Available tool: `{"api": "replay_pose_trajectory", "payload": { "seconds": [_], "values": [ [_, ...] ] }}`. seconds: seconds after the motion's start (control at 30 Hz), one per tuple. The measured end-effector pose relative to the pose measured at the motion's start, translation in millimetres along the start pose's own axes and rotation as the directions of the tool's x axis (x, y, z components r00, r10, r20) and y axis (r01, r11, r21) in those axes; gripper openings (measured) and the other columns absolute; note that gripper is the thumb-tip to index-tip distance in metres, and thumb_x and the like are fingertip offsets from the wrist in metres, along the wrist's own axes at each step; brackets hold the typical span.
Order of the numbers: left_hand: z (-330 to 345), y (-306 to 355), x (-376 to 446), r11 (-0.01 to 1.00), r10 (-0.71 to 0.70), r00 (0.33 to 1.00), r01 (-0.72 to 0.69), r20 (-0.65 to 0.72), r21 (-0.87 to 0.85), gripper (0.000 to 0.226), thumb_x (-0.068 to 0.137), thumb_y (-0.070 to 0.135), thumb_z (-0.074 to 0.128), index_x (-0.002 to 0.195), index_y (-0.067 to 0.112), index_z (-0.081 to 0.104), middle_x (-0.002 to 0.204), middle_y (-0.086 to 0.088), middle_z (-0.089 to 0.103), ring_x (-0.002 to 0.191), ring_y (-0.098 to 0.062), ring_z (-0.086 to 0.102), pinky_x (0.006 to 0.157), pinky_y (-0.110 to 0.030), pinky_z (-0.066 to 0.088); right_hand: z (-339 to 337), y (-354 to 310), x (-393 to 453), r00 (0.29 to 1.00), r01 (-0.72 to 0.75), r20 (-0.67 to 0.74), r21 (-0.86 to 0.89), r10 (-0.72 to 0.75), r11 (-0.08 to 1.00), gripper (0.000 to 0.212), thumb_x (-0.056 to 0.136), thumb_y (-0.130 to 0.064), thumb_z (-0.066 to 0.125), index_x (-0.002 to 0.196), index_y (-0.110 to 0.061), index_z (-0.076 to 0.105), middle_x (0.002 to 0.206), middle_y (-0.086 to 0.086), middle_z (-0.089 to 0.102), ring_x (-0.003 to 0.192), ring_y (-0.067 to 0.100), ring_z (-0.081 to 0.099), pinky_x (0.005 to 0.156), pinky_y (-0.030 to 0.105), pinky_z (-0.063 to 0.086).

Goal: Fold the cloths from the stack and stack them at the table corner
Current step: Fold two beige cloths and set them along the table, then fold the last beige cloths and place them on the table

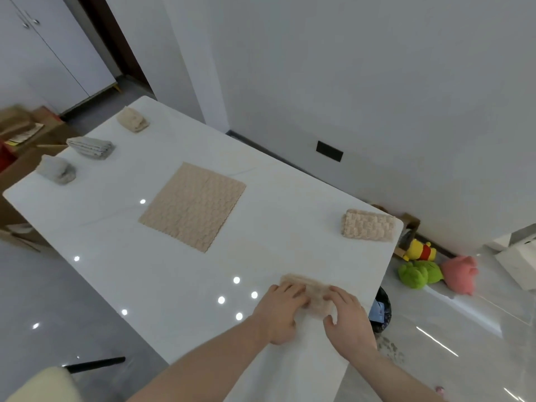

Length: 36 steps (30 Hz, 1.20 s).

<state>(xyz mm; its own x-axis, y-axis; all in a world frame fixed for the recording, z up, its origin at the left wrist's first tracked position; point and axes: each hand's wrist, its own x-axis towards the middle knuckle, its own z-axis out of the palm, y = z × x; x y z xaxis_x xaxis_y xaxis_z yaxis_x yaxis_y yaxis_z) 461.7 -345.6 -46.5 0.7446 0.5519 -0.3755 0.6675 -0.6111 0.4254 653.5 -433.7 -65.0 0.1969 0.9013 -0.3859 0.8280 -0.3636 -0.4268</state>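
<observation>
Both hands work at the near right part of the white table (121, 239), close to its right edge; the near right corner sits just behind the right hand. Bare tabletop lies between the hands and the flat beige cloth (193, 206), which is spread open mid-table, well apart from every edge. Bare top also runs left of the hands to the near left edge.

The folded beige cloth (311, 294) lies on the table between the hands, blurred. Left hand (280, 310) lies on its left end, fingers curled over the cloth, tips on top. Right hand (348, 320) covers its right end, fingers bent over the top, thumb on the near side. Both grasp or press it down; blur hides the exact pinch. The cloth's far edge shows beyond the fingertips.

The stack of folded beige cloths (368, 225) sits at the far right corner, just inside the rounded edge, well apart from the hands. Along the far left side are three more bundles: a cream bundle (133, 119) near the far corner, a grey striped bundle (90, 147) next, and a grey fluffy bundle (56, 169) closest to the left edge.

The top is glossy, with round ceiling-light reflections. Grey glossy floor, plain white walls. Plush toys (435, 265) on the floor right of the table: yellow, green, pink. A dark bin (382, 311) sits under the right edge. Cardboard boxes (20, 134) at far left, a white cabinet (55, 47) behind
</observation>
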Motion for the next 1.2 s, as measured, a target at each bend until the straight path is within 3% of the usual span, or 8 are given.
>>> {"api": "replay_pose_trajectory", "payload": {
  "seconds": [0.43, 0.57, 0.7, 0.77, 0.87, 0.97, 1.03, 1.2],
  "values": [
    [-19.3, 5.1, -33.8, 0.996, -0.045, 0.994, 0.037, -0.104, -0.084, 0.071, 0.077, 0.01, 0.049, 0.145, 0.028, 0.049, 0.157, 0.011, 0.039, 0.139, -0.018, 0.037, 0.112, -0.032, 0.034, 4.3, -21.5, -25.5, 0.994, 0.021, -0.113, 0.155, -0.004, 0.988, 0.054, 0.088, -0.018, 0.063, 0.14, -0.028, 0.053, 0.156, -0.012, 0.04, 0.143, 0.011, 0.036, 0.12, 0.029, 0.032],
    [-25.8, -11.3, -59.4, 0.969, -0.18, 0.974, 0.152, -0.135, -0.194, 0.064, 0.08, 0.014, 0.051, 0.141, 0.031, 0.054, 0.159, 0.012, 0.036, 0.144, -0.013, 0.034, 0.115, -0.025, 0.03, 5.3, -43.3, -32.8, 0.982, 0.053, -0.189, 0.23, -0.009, 0.972, 0.052, 0.085, -0.014, 0.068, 0.133, -0.029, 0.058, 0.151, -0.014, 0.044, 0.14, 0.012, 0.039, 0.116, 0.029, 0.036],
    [-45.0, -67.1, -87.0, 0.902, -0.369, 0.921, 0.324, -0.123, -0.285, 0.054, 0.086, 0.02, 0.058, 0.138, 0.032, 0.055, 0.162, 0.013, 0.025, 0.146, -0.013, 0.032, 0.112, -0.025, 0.036, 5.6, -90.0, -30.5, 0.966, 0.131, -0.255, 0.353, -0.039, 0.926, 0.057, 0.081, -0.008, 0.069, 0.13, -0.036, 0.057, 0.147, -0.023, 0.043, 0.137, 0.009, 0.04, 0.113, 0.025, 0.033],
    [-59.0, -103.6, -93.5, 0.864, -0.451, 0.886, 0.405, -0.106, -0.298, 0.053, 0.088, 0.022, 0.062, 0.139, 0.031, 0.054, 0.166, 0.01, 0.017, 0.147, -0.013, 0.029, 0.11, -0.027, 0.04, 5.9, -114.9, -30.5, 0.971, 0.133, -0.236, 0.391, -0.041, 0.91, 0.055, 0.085, -0.012, 0.066, 0.13, -0.042, 0.055, 0.147, -0.03, 0.037, 0.136, -0.003, 0.035, 0.107, 0.014, 0.026],
    [-81.0, -158.7, -91.8, 0.819, -0.536, 0.842, 0.5, -0.063, -0.28, 0.055, 0.087, 0.025, 0.066, 0.14, 0.03, 0.054, 0.169, 0.008, 0.009, 0.15, -0.018, 0.023, 0.109, -0.032, 0.043, 10.0, -146.0, -32.1, 0.973, 0.153, -0.223, 0.405, -0.065, 0.901, 0.052, 0.089, -0.016, 0.063, 0.129, -0.047, 0.05, 0.147, -0.038, 0.03, 0.132, -0.018, 0.027, 0.102, 0.013, 0.031],
    [-96.8, -204.6, -76.1, 0.817, -0.551, 0.834, 0.547, 0.032, -0.181, 0.055, 0.089, 0.026, 0.063, 0.143, 0.027, 0.053, 0.172, 0.006, 0.002, 0.155, -0.023, 0.015, 0.114, -0.036, 0.039, 19.4, -169.6, -31.6, 0.982, 0.101, -0.19, 0.409, -0.024, 0.907, 0.051, 0.091, -0.016, 0.061, 0.127, -0.05, 0.049, 0.144, -0.042, 0.027, 0.128, -0.028, 0.021, 0.097, 0.01, 0.03],
    [-100.6, -229.2, -66.5, 0.822, -0.547, 0.832, 0.554, 0.086, -0.13, 0.054, 0.093, 0.024, 0.057, 0.147, 0.025, 0.05, 0.173, 0.005, -0.003, 0.158, -0.023, 0.009, 0.121, -0.038, 0.031, 26.7, -186.6, -31.1, 0.984, 0.045, -0.174, 0.408, 0.029, 0.912, 0.05, 0.091, -0.016, 0.061, 0.126, -0.05, 0.05, 0.144, -0.041, 0.029, 0.128, -0.024, 0.027, 0.095, 0.01, 0.032],
    [-100.4, -287.0, -56.7, 0.896, -0.44, 0.875, 0.443, 0.204, 0.034, 0.071, 0.095, 0.03, 0.041, 0.162, 0.014, 0.024, 0.173, -0.002, -0.01, 0.16, -0.029, -0.005, 0.129, -0.045, 0.012, 53.2, -231.5, -36.0, 0.962, -0.114, -0.174, 0.451, 0.212, 0.885, 0.05, 0.09, -0.014, 0.062, 0.12, -0.052, 0.051, 0.141, -0.043, 0.032, 0.123, -0.019, 0.039, 0.087, 0.009, 0.038]
  ]
}}
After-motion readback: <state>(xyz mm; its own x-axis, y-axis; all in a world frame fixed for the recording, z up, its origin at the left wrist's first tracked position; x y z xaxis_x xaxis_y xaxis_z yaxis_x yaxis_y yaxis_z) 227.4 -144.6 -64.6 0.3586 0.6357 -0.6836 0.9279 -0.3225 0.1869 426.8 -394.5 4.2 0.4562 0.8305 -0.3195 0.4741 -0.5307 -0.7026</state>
